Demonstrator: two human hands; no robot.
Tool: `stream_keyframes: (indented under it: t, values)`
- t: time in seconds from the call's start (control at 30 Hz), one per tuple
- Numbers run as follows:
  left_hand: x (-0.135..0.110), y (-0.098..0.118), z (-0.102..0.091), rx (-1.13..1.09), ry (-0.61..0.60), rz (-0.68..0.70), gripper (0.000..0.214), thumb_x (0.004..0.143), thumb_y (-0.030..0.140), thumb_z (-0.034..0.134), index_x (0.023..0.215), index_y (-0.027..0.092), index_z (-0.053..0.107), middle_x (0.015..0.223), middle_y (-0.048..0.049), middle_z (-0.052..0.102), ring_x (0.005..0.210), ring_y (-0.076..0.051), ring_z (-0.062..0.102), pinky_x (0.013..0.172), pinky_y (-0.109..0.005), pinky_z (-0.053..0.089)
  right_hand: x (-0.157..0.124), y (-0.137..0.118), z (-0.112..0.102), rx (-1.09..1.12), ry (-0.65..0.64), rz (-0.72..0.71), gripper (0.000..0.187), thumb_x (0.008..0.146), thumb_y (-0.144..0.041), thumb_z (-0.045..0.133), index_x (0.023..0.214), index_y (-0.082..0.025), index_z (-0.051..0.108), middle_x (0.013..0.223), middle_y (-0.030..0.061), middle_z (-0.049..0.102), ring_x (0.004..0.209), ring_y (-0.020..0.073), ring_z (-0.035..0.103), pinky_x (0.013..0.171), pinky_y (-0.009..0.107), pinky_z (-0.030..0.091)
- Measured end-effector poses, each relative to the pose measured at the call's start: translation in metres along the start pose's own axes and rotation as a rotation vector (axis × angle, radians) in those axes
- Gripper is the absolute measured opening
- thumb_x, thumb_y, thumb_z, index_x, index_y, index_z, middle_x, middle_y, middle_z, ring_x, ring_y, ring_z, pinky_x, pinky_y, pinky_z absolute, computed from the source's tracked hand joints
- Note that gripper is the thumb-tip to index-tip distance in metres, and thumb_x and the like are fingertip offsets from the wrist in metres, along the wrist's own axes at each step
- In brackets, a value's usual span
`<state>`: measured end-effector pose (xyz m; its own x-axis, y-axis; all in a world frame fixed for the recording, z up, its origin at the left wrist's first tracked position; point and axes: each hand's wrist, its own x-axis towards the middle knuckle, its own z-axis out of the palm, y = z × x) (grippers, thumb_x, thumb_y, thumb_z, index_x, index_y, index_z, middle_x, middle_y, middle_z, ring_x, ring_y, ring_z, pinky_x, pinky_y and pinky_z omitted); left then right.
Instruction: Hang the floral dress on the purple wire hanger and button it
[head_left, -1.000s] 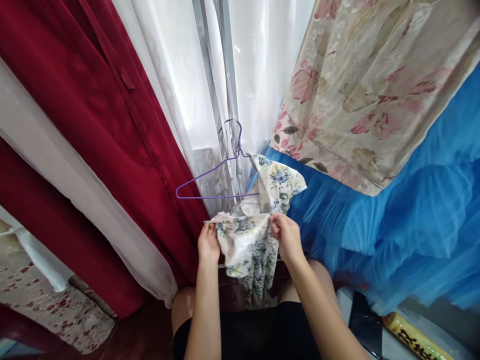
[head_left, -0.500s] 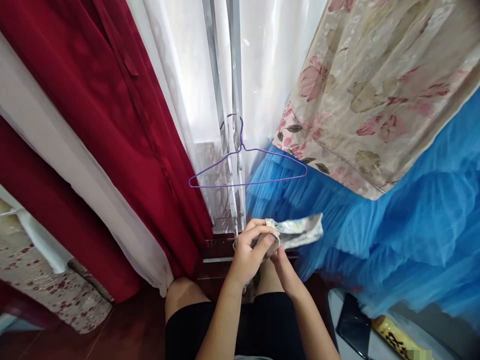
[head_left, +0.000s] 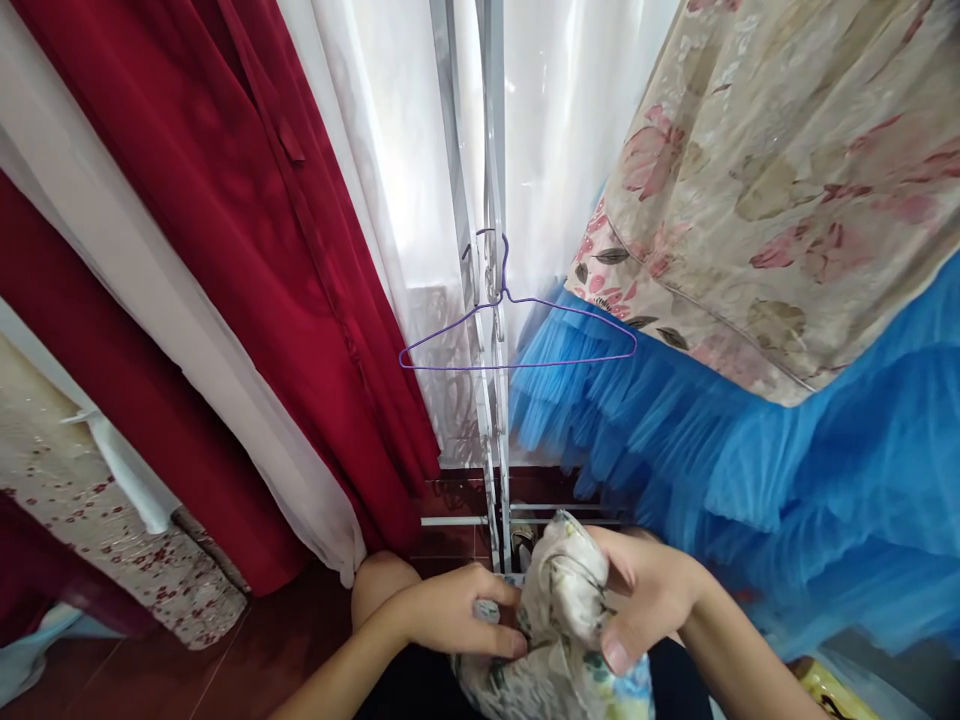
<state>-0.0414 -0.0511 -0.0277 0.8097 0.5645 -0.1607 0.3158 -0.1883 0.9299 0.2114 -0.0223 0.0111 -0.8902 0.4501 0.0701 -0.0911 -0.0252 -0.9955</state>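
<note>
A small floral garment (head_left: 562, 620), white with blue and green flowers, is bunched low in the middle of the view over my lap. My left hand (head_left: 454, 612) grips its left side with curled fingers. My right hand (head_left: 643, 598) is wrapped round its top and right side, thumb pressed on the cloth. Above them an empty purple wire hanger (head_left: 517, 335) hangs from a metal rack post (head_left: 491, 300).
A dark red dress (head_left: 225, 250) and a white garment (head_left: 142, 300) hang on the left. A blue tulle skirt (head_left: 750, 450) and a beige floral dress (head_left: 772, 170) hang on the right. White sheer curtain behind. Dark wooden floor (head_left: 225, 670) below.
The floral garment came off the hanger, which now hangs bare. Both hands dropped toward my lap and gathered the cloth into a bundle.
</note>
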Motion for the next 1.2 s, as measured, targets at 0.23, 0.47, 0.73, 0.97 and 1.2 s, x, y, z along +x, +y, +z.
stream_keyframes:
  t: [0.23, 0.47, 0.73, 0.97, 1.2]
  values:
    - [-0.009, 0.025, -0.008, -0.247, 0.565, 0.161, 0.033, 0.093, 0.045, 0.052, 0.078, 0.018, 0.059, 0.087, -0.0072, 0.063, 0.087, -0.022, 0.057, 0.085, -0.034, 0.047, 0.011, -0.053, -0.014, -0.108, -0.058, 0.128, 0.028, 0.073, -0.034, 0.084, 0.087, -0.014, 0.07, 0.076, 0.0, 0.059, 0.068, 0.0129, 0.052, 0.064, 0.023, 0.047]
    - [-0.017, 0.02, -0.034, 0.006, 0.293, -0.059, 0.034, 0.088, 0.052, 0.067, 0.098, 0.019, 0.064, 0.078, 0.001, 0.058, 0.068, -0.014, 0.05, 0.062, -0.024, 0.039, -0.007, -0.069, -0.048, -0.308, 0.423, 0.039, 0.01, 0.074, -0.025, 0.075, 0.074, -0.016, 0.074, 0.068, 0.0031, 0.066, 0.06, 0.0157, 0.056, 0.056, 0.026, 0.043]
    - [-0.031, -0.026, -0.123, 0.587, 0.645, -0.037, 0.041, 0.094, 0.046, 0.056, 0.064, 0.02, 0.066, 0.067, -0.0031, 0.066, 0.065, -0.02, 0.056, 0.07, -0.03, 0.044, 0.047, -0.079, -0.128, -0.492, 0.918, -0.215, 0.023, 0.07, -0.027, 0.076, 0.091, -0.018, 0.076, 0.087, 0.0053, 0.076, 0.078, 0.0234, 0.069, 0.07, 0.031, 0.049]
    - [-0.036, 0.015, -0.24, 0.859, 0.915, -0.202, 0.025, 0.092, 0.031, 0.052, 0.091, 0.024, 0.076, 0.11, -0.0089, 0.075, 0.114, -0.032, 0.059, 0.105, -0.048, 0.031, 0.09, -0.05, -0.155, -1.103, 0.984, -0.044, 0.024, 0.087, -0.036, 0.065, 0.078, -0.015, 0.072, 0.078, 0.01, 0.076, 0.078, 0.0279, 0.071, 0.065, 0.03, 0.042]
    - [-0.038, 0.053, -0.244, 1.157, 0.887, -0.194, 0.024, 0.085, 0.022, 0.053, 0.098, 0.023, 0.073, 0.126, -0.0098, 0.072, 0.136, -0.035, 0.043, 0.108, -0.054, 0.022, 0.093, -0.05, -0.133, -1.306, 1.003, 0.17, 0.027, 0.092, -0.04, 0.062, 0.088, -0.016, 0.074, 0.089, 0.0161, 0.079, 0.085, 0.0309, 0.073, 0.061, 0.03, 0.036]
